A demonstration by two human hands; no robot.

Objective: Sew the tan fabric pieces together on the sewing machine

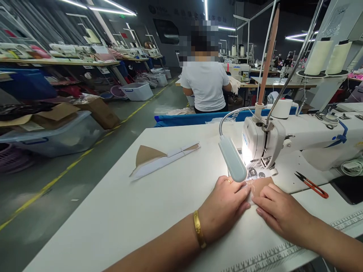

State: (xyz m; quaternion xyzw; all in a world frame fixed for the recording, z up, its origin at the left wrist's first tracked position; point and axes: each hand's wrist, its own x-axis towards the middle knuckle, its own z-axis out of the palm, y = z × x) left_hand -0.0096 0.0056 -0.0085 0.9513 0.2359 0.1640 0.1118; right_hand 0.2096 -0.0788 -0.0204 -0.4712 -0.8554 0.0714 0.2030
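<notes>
we see both hands lying flat on the white sewing table (pixel 147 196), close together in front of the sewing machine (pixel 283 139). the left hand (pixel 224 206) is spread palm down, fingers loosely extended and pressing on the near edge of a small tan fabric piece (pixel 262 185); it grips nothing, only holds the cloth down, and it carries a ring on one finger and a gold bangle (pixel 199 229) at the wrist. the right hand (pixel 279 211) is likewise open and flat, its fingertips resting on the same fabric piece just beside the left hand's fingers, nearly touching them. the fabric piece lies on the table directly under the machine's needle area, lit by the lamp (pixel 233 158) on its bent neck; we cannot tell whether the needle is in the cloth. further left on the table lies a folded tan and white piece (pixel 161 158), well apart from the hands. red-handled snips (pixel 312 185) rest on the machine bed to the right. two thread cones (pixel 329 56) stand on the stand behind the machine. beside the aisle, a clear plastic bin (pixel 59 138) holds cardboard and bagged material, and a white tub (pixel 137 90) sits on the floor farther back; its contents are not visible. a person in a white shirt (pixel 205 83) stands at the next table.
</notes>
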